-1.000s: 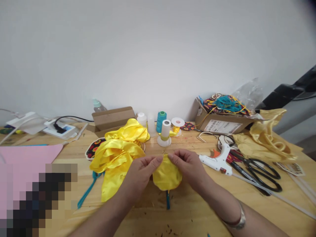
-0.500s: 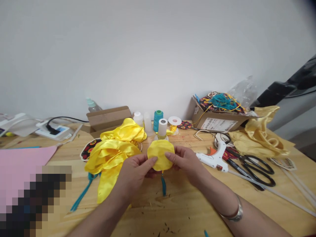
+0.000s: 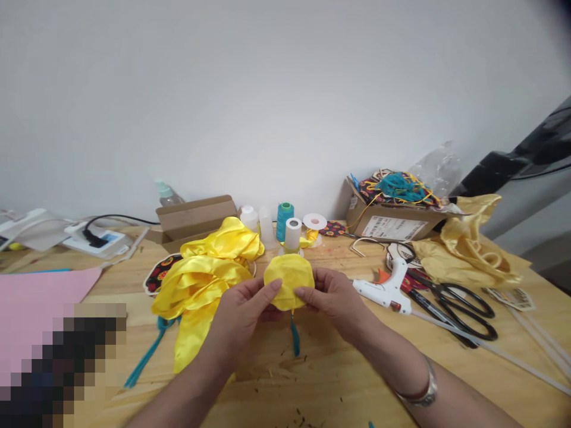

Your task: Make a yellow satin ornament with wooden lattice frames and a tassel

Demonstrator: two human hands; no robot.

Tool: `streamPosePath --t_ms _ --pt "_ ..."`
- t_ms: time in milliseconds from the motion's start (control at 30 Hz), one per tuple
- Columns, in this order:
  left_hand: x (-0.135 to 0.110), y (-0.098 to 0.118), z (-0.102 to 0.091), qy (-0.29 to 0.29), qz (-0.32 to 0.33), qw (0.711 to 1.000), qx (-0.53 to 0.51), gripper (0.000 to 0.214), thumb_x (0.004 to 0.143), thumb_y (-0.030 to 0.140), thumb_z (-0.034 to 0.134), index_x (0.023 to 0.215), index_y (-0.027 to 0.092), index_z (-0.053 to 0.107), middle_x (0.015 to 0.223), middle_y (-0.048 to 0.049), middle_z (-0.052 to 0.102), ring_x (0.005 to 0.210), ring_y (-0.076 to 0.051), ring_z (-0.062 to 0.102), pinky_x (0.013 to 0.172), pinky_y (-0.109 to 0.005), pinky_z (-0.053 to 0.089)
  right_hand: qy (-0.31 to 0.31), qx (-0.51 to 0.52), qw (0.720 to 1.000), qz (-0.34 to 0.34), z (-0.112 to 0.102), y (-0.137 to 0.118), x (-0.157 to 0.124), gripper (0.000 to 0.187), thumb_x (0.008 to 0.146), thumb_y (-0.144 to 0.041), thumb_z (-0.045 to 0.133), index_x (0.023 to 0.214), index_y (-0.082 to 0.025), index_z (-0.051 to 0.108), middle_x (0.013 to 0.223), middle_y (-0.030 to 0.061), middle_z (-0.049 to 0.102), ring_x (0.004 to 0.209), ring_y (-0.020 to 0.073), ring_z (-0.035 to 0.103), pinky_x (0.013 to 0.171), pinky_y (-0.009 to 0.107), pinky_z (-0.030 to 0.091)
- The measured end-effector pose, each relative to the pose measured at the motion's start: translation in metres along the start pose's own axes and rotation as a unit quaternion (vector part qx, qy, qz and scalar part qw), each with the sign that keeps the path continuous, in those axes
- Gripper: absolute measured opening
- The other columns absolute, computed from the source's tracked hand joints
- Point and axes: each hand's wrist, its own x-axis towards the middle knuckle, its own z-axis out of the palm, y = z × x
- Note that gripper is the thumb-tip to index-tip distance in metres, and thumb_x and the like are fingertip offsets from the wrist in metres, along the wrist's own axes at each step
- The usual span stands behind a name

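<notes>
Plainly, a round yellow cloth (image 3: 289, 279) sits between the left hand (image 3: 238, 310) and right hand (image 3: 338, 300), pinched by both; uneven pulling could crease it. Below them, the blue tassel (image 3: 295, 340) might snag. Leftward, a brushing forearm (image 3: 190, 377) could drag the ribbon heap (image 3: 203, 279).

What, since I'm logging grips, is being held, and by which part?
The round yellow piece: the left hand grips its left side, the right hand its lower right.
</notes>
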Motion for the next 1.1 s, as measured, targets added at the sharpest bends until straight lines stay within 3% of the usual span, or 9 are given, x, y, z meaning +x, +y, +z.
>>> streamPosePath --t_ms 133,300,367,533,733,1000,1100 --pt "0.002 -0.001 -0.001 0.017 0.009 0.999 0.027 0.029 0.069 0.041 0.072 0.081 0.015 0.073 0.073 -0.0031 0.073 0.063 -0.016 0.065 0.059 -0.023 0.051 -0.002 -0.007 1.000 0.008 0.001 -0.004 0.000 0.030 0.065 -0.041 0.073 0.080 -0.015 0.068 0.073 0.0006 0.066 0.062 0.0120 0.056 0.056 0.023 0.043" --pt "-0.002 0.000 0.001 -0.003 0.009 0.999 0.050 0.021 0.070 0.037 0.071 0.075 0.016 0.073 0.064 -0.0001 0.071 0.059 -0.014 0.063 0.056 -0.020 0.049 0.079 -0.015 0.997 -0.015 -0.004 -0.005 0.002 0.035 0.067 -0.047 0.070 0.071 -0.013 0.065 0.061 -0.0009 0.059 0.053 0.0089 0.048 0.049 0.021 0.037" --pt "-0.002 0.000 0.000 -0.019 0.011 0.999 0.024 0.021 0.073 0.037 0.070 0.076 0.017 0.073 0.066 -0.0002 0.072 0.061 -0.014 0.064 0.058 -0.021 0.050 0.084 -0.020 0.996 -0.015 -0.005 -0.002 0.003 0.034 0.065 -0.046 0.072 0.071 -0.013 0.065 0.063 0.0001 0.060 0.055 0.0096 0.049 0.050 0.022 0.037" --pt "0.002 -0.002 -0.002 -0.028 0.015 0.998 -0.055 0.026 0.077 0.040 0.065 0.080 0.016 0.073 0.070 -0.0017 0.072 0.063 -0.014 0.064 0.060 -0.021 0.049 0.060 -0.031 0.998 -0.003 -0.002 0.006 0.005 0.035 0.063 -0.046 0.073 0.069 -0.013 0.063 0.065 0.0015 0.062 0.059 0.0120 0.053 0.056 0.025 0.042" --pt "0.004 -0.003 -0.004 -0.035 -0.007 0.999 -0.033 0.024 0.071 0.035 0.070 0.082 0.014 0.073 0.068 -0.0033 0.072 0.061 -0.015 0.064 0.059 -0.023 0.049 0.015 -0.011 1.000 0.023 -0.003 0.004 0.003 0.040 0.062 -0.052 0.073 0.070 -0.013 0.064 0.067 0.0015 0.063 0.060 0.0123 0.054 0.059 0.025 0.040" --pt "-0.003 -0.007 -0.002 -0.118 -0.061 0.991 0.016 0.024 0.069 0.035 0.072 0.077 0.012 0.074 0.064 -0.0038 0.070 0.056 -0.012 0.060 0.053 -0.019 0.043 -0.062 0.092 0.981 0.157 -0.011 -0.005 0.000 0.068 0.074 -0.075 0.043 0.072 -0.012 0.069 0.072 0.0074 0.065 0.069 0.0172 0.057 0.067 0.030 0.040" --pt "-0.005 -0.006 -0.002 -0.155 -0.115 0.981 -0.016 0.021 0.065 0.031 0.075 0.069 0.010 0.072 0.062 -0.0048 0.069 0.052 -0.011 0.060 0.050 -0.018 0.042 -0.080 0.118 0.986 0.092 -0.013 -0.012 -0.001 0.067 0.078 -0.073 0.039 0.079 -0.013 0.069 0.086 0.0089 0.066 0.074 0.0167 0.056 0.068 0.029 0.040"
